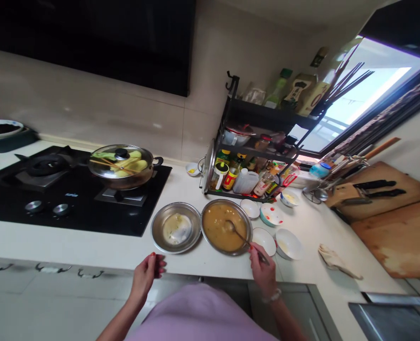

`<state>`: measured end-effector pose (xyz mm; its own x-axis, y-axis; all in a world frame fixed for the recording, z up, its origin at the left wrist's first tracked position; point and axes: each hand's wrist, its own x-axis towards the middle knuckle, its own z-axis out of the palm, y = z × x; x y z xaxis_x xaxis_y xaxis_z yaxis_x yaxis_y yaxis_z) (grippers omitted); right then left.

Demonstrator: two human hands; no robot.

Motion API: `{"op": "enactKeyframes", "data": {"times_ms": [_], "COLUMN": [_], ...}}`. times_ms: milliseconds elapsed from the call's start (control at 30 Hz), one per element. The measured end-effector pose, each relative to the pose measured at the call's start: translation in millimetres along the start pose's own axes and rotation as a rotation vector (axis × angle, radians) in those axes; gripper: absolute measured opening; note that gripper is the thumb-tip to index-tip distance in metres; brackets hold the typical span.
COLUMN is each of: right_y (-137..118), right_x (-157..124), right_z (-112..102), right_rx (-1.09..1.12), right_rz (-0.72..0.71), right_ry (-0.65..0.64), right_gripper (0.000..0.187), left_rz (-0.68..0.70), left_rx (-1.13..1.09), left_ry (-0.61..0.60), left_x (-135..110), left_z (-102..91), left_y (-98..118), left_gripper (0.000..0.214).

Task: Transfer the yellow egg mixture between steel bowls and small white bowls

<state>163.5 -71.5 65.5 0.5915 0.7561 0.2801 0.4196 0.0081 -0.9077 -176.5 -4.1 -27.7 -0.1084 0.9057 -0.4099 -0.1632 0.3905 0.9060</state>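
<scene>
My right hand [262, 269] is closed round the handle of a metal spoon [240, 237]. The spoon's bowl dips into a brown, cloudy liquid [221, 221] with small pale bits, inside a round metal basin [203, 230]. Left of it, almost touching, stands a second metal basin [156, 241] with a little pale liquid at its bottom. My left hand [149, 272] is at the counter's front edge, just below that second basin. Its fingers are loosely bent, apart from the thumb, and nothing shows in them.
A lidded pan [122, 177] of green and yellow food sits on the black gas stove [85, 213]. Several small bowls [288, 244] stand right of the basins. Behind rises a black rack [266, 156] of bottles. A cloth [337, 263] and knives [383, 188] are farther right.
</scene>
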Motion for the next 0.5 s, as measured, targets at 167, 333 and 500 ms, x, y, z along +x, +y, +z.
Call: {"op": "enactKeyframes", "data": {"times_ms": [167, 333, 500], "right_y": [10, 17, 13], "right_x": [5, 23, 31], "right_z": [-3, -12, -19], "right_rx": [0.180, 0.321, 0.392], "right_rz": [0.282, 0.298, 0.321], "right_ry": [0.166, 0.201, 0.144], "right_gripper": [0.045, 0.043, 0.041], "left_rz": [0.166, 0.240, 0.257], "left_rx": [0.212, 0.317, 0.430], "left_ry": [-0.087, -0.143, -0.160], "left_x": [-18, -32, -43], "left_z": [21.2, 47.9, 64.8], "left_y": [-14, -18, -23], "left_gripper": [0.055, 0.050, 0.046]}}
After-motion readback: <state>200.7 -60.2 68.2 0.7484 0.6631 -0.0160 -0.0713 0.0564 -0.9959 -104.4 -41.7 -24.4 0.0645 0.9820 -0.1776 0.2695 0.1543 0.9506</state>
